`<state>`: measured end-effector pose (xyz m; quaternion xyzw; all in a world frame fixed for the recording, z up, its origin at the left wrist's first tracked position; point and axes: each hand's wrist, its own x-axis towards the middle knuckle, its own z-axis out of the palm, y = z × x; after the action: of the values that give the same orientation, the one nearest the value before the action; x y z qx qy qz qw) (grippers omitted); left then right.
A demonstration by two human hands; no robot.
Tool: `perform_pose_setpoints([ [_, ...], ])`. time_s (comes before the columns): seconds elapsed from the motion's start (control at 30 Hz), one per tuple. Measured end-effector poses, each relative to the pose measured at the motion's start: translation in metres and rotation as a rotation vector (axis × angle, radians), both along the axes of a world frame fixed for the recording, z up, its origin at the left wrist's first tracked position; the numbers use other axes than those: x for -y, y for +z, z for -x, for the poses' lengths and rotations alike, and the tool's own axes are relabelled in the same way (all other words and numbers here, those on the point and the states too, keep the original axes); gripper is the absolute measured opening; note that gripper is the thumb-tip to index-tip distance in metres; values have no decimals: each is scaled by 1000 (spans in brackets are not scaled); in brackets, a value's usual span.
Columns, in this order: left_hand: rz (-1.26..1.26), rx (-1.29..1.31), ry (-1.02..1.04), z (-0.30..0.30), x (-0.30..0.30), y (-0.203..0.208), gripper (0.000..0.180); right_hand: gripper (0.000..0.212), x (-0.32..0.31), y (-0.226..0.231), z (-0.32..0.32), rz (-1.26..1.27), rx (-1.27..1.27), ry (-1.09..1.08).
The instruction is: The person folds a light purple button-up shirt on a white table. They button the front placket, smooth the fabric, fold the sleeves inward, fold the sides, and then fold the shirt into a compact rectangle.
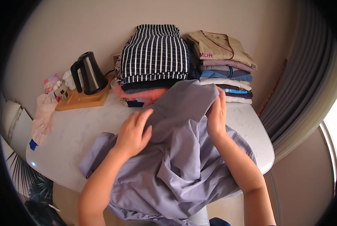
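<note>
A grey-lavender garment (138, 188) is spreading in loose folds across the near middle of the white table (78, 132), its lower part hanging over the table's near edge. Above the table's middle, the left hand (132, 132) is resting on the cloth, its thumb and forefinger standing apart. The right hand (217, 116) is lying along the right edge of a raised, smoother panel; cloth is hiding the thumb, so I cannot tell whether it is pinching. Along the table's left side, a pale pink cloth (44, 113) is draping, with a small blue piece (33, 144) showing at its lower end. At the table's far left, a wooden tray (96, 101) is holding a steel-and-black kettle (92, 73), which is standing upright with its contents hidden; a white vessel (68, 80) is sitting just left of it, its inside not showing. At the table's far middle, a striped dark-and-white cloth (155, 56) is topping a folded stack, with a coral cloth (149, 94) lying lower down. At the table's far right, a beige garment (221, 47) is capping another folded stack. Beyond the table's right side, a grey curtain (308, 75) is hanging in pleats.
</note>
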<state>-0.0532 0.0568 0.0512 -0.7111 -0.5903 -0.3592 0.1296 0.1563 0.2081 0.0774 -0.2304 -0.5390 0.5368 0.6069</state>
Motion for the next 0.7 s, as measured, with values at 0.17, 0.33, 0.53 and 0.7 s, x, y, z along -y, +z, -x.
perform_pose_setpoints([
  [0.17,301,42,358,32,-12,-53,70,69,-34,-15,-11,434,-209,412],
  [0.33,314,126,325,35,-10,-49,54,68,-73,-20,-32,514,-393,36],
  [0.53,263,254,39,30,-3,-37,26,51,-120,-23,-85,455,-522,121],
  [0.7,324,298,34,31,2,-28,32,55,-102,-9,-81,209,462,321],
])
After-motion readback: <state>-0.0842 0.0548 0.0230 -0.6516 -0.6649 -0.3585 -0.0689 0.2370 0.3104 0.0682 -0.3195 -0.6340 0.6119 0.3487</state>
